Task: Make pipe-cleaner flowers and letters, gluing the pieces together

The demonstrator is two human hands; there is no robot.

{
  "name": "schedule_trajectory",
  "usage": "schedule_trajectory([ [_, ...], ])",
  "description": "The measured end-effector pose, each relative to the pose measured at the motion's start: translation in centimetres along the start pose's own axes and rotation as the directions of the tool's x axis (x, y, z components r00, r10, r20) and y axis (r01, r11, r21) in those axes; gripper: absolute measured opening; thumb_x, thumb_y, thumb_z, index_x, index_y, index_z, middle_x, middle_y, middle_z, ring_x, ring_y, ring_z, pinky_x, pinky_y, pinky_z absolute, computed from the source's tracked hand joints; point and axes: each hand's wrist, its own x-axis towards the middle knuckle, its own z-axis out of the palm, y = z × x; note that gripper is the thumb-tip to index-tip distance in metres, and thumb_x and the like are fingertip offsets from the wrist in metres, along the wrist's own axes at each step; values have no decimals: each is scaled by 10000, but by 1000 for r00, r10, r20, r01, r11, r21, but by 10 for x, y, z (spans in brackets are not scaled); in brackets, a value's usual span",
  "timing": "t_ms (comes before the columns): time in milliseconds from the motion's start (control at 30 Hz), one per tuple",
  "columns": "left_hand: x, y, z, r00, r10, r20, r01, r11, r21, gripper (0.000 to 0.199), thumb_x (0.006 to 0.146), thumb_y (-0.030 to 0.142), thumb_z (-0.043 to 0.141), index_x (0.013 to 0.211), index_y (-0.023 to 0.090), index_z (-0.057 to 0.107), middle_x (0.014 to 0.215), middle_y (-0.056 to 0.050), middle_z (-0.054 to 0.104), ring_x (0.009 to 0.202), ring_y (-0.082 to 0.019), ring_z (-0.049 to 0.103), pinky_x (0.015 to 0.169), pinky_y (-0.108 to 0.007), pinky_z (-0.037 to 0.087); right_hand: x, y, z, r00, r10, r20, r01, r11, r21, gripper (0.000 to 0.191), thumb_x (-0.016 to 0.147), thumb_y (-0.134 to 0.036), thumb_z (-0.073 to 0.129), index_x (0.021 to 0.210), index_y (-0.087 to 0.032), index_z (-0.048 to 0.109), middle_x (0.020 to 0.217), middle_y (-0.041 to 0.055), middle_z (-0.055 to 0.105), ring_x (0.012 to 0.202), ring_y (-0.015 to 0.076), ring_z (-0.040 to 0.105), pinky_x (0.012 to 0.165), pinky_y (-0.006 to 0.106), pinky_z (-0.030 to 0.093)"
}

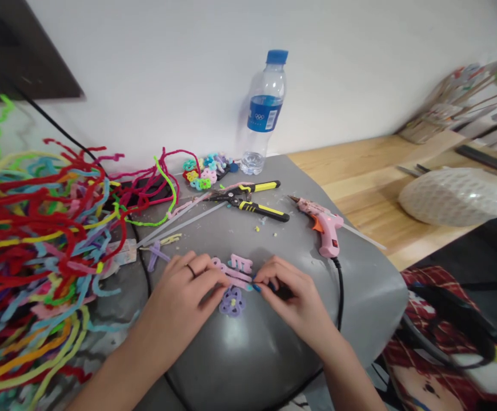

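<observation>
glossy grey tabletop (231, 354), fuzzy pipe cleaners (51, 228), clear plastic bottle (274, 85)

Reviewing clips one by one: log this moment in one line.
left hand: fingers at pink strip; right hand: fingers pinching its end; things: purple flower beside strip; rest: glue gun, pliers, bottle, pipe cleaners

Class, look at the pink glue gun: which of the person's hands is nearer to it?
Right. The right hand is just left of and below the glue gun; the left hand is farther left, beyond the pink fuzzy strips.
</observation>
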Motion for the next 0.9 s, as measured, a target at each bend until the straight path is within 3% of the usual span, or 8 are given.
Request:
schedule_trajectory([
  [367,13,0,14,992,16,123,-25,997,71,117,905,143,606,833,199,678,858,-8,657,855,-189,570,787,-354,358,-1,2,-4,999,-14,52,14,1000,9,99,923,-144,567,853,-208,596,766,15,572,666,149,506,603,284,392],
  [733,13,2,16,997,-70,43,63,986,152,174,855,93,582,730,195,648,760,2,636,783,-180,558,754,-366,309,2,2,-4,999,24,33,-23,999,-34,118,915,-134,546,848,-214,600,711,-3,531,622,140,481,570,273,373],
  [900,12,4,15,994,-106,30,101,986,136,175,843,95,593,713,200,647,723,16,623,745,-171,556,750,-366,296,7,0,-5,996,8,91,-4,999,-38,130,928,-122,537,876,-213,613,765,10,566,651,139,495,571,271,374],
])
